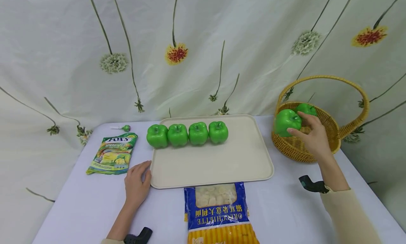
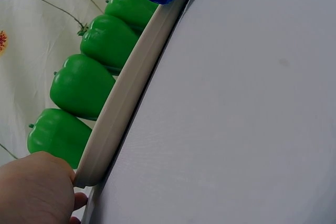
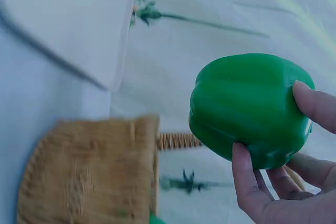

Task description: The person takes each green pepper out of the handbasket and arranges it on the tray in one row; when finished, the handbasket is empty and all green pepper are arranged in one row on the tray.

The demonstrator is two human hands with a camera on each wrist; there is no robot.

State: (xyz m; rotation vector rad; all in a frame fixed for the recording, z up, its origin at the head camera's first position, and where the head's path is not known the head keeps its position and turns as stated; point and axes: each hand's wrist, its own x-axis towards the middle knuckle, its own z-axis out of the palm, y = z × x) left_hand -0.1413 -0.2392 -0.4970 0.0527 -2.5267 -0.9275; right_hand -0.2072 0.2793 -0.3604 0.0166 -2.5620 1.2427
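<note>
In the head view my right hand grips a green bell pepper over the left side of a wicker basket. The right wrist view shows the thumb and fingers around that pepper. Another green pepper is inside the basket, partly hidden by the hand. My left hand rests at the left edge of a cream tray, its fingertips right at the rim. Several green peppers form a row along the tray's back left; the leftmost overlaps the tray's edge.
A green Fox's candy bag lies left of the tray, with a green lollipop behind it. In front of the tray lies a blue and yellow orecchiette pasta bag. The basket's tall handle arches above it. A flowered cloth hangs behind.
</note>
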